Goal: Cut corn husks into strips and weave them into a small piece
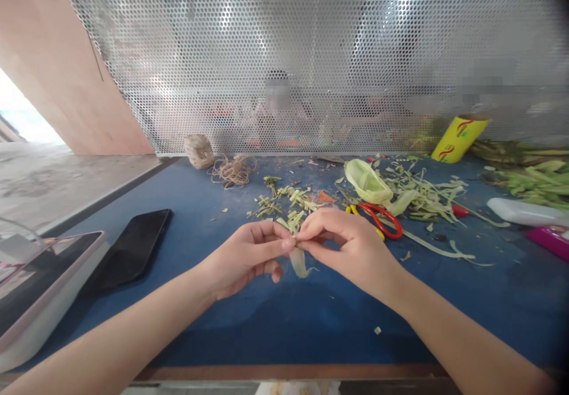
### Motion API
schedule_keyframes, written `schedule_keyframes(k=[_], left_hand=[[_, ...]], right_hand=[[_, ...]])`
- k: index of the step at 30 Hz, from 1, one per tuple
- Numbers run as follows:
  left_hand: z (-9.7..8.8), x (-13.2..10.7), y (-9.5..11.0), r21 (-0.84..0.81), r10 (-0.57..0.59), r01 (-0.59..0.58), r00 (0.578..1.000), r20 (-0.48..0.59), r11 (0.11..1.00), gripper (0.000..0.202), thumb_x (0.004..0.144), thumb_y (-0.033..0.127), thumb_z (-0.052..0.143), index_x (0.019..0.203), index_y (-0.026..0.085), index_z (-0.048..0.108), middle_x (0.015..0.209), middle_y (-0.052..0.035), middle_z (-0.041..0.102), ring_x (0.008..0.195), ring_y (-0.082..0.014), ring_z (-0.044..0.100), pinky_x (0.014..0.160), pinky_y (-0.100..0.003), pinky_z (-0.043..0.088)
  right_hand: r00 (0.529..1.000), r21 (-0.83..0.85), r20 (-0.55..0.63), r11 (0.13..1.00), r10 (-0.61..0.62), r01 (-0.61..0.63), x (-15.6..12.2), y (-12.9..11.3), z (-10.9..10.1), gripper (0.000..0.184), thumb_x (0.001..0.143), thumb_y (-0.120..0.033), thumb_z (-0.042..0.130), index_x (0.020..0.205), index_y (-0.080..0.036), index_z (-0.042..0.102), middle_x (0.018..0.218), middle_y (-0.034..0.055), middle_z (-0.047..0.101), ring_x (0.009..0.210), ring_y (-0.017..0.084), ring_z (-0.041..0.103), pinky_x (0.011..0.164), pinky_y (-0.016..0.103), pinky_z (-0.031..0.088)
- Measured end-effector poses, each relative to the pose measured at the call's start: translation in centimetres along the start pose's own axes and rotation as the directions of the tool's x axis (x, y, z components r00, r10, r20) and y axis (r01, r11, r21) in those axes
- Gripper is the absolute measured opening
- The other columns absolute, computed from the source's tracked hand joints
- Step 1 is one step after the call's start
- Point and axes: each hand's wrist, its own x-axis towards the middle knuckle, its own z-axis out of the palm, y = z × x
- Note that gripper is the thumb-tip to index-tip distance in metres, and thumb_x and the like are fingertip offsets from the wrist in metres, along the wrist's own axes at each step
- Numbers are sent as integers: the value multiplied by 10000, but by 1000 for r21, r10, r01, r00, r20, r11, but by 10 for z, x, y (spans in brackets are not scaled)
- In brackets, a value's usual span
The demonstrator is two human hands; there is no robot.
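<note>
My left hand (251,253) and my right hand (344,235) meet fingertip to fingertip over the table. Both pinch a pale green leaf strip (302,265), whose thin translucent end hangs below the fingers. Its upper part is largely hidden by the fingertips. Just beyond the hands lie several small folded green pieces (267,206). Scissors with red handles (395,224) rest close to my right hand, with something yellow beside them. Behind the scissors are a cupped pale green husk (367,183) and a heap of shredded green strips (429,190).
On the blue table (275,336), a black phone (133,247) and a white-rimmed tray (95,244) lie left. Tangled twine (233,172) sits at the back; a yellow roll (460,140) and green stalks (537,182) are right. Behind a perforated metal panel (320,39) is another person.
</note>
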Motion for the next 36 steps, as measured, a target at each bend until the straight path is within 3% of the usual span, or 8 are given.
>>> schedule_keyframes(k=[3, 8, 11, 17, 24, 30, 36], left_hand=[[0, 1, 0, 10, 20, -20, 1000, -11, 1000, 182, 652, 201, 707, 672, 105, 554, 529, 44, 556, 392, -28, 475, 391, -145, 427], [1, 1, 0, 72, 80, -77, 996, -34, 994, 187, 632, 194, 718, 669, 114, 552, 530, 52, 560, 390, -34, 478, 380, -152, 415], [0, 2, -1, 124, 107, -100, 993, -45, 987, 177, 642, 188, 709, 689, 115, 556, 560, 33, 602, 396, -41, 493, 380, -155, 421], [-2, 4, -2, 70, 50, -47, 998, -44, 996, 191, 626, 140, 718, 729, 108, 561, 585, 18, 635, 398, -39, 504, 370, -134, 419], [-1, 3, -1, -2, -16, 16, 1000, -24, 1000, 181, 642, 156, 711, 737, 102, 567, 607, 6, 642, 406, -32, 511, 403, -140, 447], [-3, 3, -2, 16, 48, -47, 997, -53, 999, 188, 627, 140, 718, 737, 109, 570, 589, 23, 628, 406, -34, 504, 390, -140, 429], [-2, 4, -2, 67, 78, -71, 992, -102, 995, 249, 599, 118, 731, 795, 107, 576, 645, 13, 640, 425, -33, 501, 379, -133, 407]], right_hand=[[999, 15, 26, 999, 30, -30, 0, -3, -2, 24, 751, -188, 571, 740, -186, 593, 776, 21, 590, 721, 121, 576, 634, 236, 497], [976, 65, 73, 976, 204, -209, 1, -1, -3, 155, 771, -286, 563, 902, -206, 588, 767, 5, 609, 659, 104, 588, 565, 209, 490], [960, 69, 117, 962, 253, -262, 1, 3, -1, 166, 752, -273, 586, 898, -195, 575, 784, 12, 631, 678, 114, 605, 576, 214, 499], [988, -51, 26, 988, 150, -149, 2, 2, -2, 17, 730, -197, 597, 728, -181, 604, 710, 3, 632, 642, 111, 594, 602, 224, 495], [994, -48, 35, 994, 102, -101, 1, 0, -3, 23, 725, -163, 594, 728, -184, 604, 738, 4, 624, 691, 113, 589, 629, 221, 494], [986, -37, 44, 987, 160, -158, 2, -3, -3, 70, 731, -174, 589, 797, -187, 610, 763, -1, 637, 681, 101, 599, 623, 196, 501], [996, -150, 60, 987, 71, -62, 3, 1, -4, 116, 765, -177, 571, 829, -202, 664, 830, -4, 662, 710, 94, 609, 625, 176, 492]])
